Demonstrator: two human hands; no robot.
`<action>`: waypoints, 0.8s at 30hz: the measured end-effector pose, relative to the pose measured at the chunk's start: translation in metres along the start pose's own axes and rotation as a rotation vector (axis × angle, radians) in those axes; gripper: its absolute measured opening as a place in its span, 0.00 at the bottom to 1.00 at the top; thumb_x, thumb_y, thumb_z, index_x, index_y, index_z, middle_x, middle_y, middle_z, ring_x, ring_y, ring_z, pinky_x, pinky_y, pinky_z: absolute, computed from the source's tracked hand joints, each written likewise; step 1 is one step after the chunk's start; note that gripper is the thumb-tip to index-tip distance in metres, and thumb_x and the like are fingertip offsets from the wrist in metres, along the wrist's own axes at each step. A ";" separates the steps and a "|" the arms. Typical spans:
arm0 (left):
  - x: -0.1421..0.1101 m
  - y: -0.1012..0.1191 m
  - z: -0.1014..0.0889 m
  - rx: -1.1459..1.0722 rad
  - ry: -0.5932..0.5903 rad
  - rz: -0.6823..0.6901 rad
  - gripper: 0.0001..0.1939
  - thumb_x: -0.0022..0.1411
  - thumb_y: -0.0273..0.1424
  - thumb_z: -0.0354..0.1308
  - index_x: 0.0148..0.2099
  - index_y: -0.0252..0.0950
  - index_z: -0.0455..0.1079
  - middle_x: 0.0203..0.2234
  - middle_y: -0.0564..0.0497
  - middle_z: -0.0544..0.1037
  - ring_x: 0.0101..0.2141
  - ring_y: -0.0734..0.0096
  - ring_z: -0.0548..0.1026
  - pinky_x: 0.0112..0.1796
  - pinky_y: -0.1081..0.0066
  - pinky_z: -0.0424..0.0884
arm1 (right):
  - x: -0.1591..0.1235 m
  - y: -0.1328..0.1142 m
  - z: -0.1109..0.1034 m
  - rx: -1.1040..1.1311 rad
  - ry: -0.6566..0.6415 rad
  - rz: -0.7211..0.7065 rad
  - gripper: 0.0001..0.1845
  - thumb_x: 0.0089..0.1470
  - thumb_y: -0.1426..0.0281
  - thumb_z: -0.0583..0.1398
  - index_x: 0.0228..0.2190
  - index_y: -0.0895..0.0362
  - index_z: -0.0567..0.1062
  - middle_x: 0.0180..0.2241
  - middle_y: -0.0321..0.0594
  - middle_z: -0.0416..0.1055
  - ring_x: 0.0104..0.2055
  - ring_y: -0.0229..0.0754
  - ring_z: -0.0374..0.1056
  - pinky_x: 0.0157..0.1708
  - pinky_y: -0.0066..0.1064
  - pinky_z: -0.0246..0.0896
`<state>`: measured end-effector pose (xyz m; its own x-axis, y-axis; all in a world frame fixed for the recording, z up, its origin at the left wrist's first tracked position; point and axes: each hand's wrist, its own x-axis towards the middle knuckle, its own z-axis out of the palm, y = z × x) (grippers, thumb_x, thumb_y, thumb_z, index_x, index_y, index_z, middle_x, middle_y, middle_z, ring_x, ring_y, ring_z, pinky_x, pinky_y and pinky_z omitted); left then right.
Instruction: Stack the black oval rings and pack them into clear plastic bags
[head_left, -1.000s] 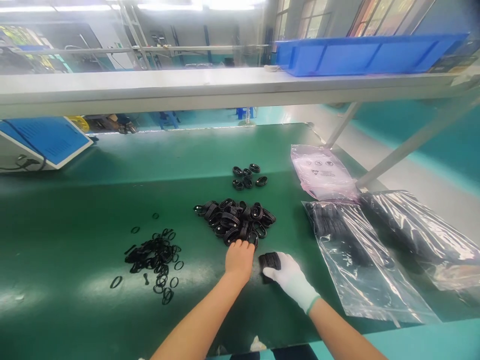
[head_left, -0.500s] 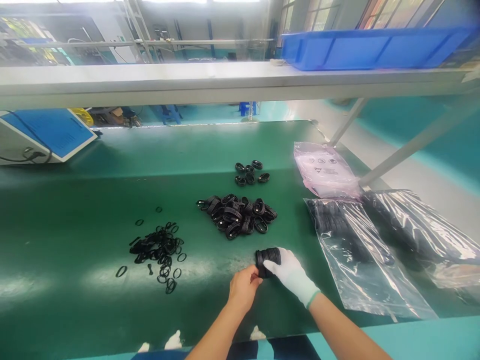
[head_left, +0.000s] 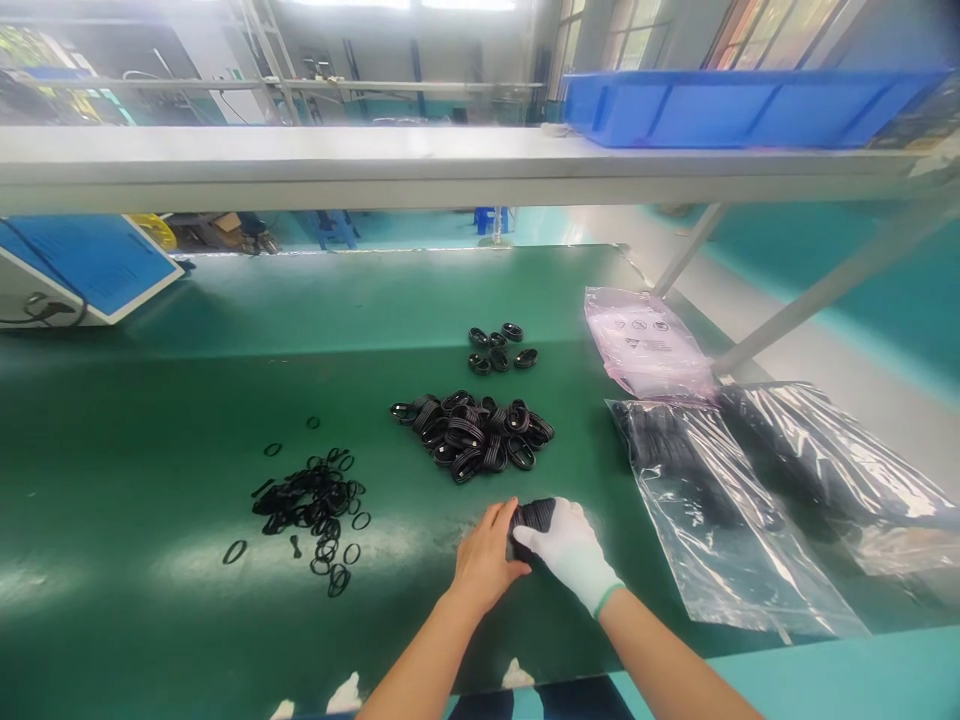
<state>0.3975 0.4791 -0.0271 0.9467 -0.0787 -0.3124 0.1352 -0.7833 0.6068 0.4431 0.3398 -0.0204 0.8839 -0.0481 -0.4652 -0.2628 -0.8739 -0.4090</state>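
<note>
A stack of coiled black cables is held between my hands just above the green tabletop. My right hand, in a white glove with a green cuff, is closed around the stack's right side. My bare left hand grips the left end, fingers over the far side and thumb near the front; the fingertips are partly hidden. Just beyond lies a pile of coiled black cables, their small metal plugs showing. Several more coils form a group farther back. On the left is a heap of black bands.
Clear plastic bags lie at the right, with black coils inside. A pink bag sits behind them. A white shelf with a blue bin spans the back. A blue-topped box stands far left.
My left hand has moved up and opened from a pinch at the stack's lower left to a wider grip over its left end. The stack has tilted slightly; the view has shifted a little.
</note>
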 end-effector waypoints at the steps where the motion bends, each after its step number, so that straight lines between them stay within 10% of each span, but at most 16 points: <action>1: 0.002 -0.001 0.000 -0.004 -0.001 0.007 0.44 0.42 0.31 0.62 0.59 0.52 0.46 0.57 0.57 0.57 0.49 0.63 0.65 0.44 0.65 0.62 | 0.000 0.000 0.000 0.001 0.000 0.003 0.32 0.35 0.51 0.58 0.39 0.60 0.65 0.38 0.49 0.62 0.39 0.50 0.65 0.38 0.37 0.60; 24: 0.002 -0.003 0.000 0.016 -0.008 0.041 0.44 0.41 0.36 0.63 0.59 0.50 0.47 0.56 0.56 0.59 0.52 0.62 0.62 0.46 0.64 0.63 | -0.004 -0.004 -0.011 0.002 -0.092 -0.026 0.31 0.34 0.58 0.60 0.41 0.59 0.65 0.40 0.49 0.62 0.42 0.49 0.64 0.40 0.34 0.59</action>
<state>0.3984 0.4812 -0.0297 0.9490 -0.1160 -0.2932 0.0913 -0.7890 0.6076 0.4443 0.3380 -0.0085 0.8511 0.0193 -0.5246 -0.2413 -0.8732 -0.4235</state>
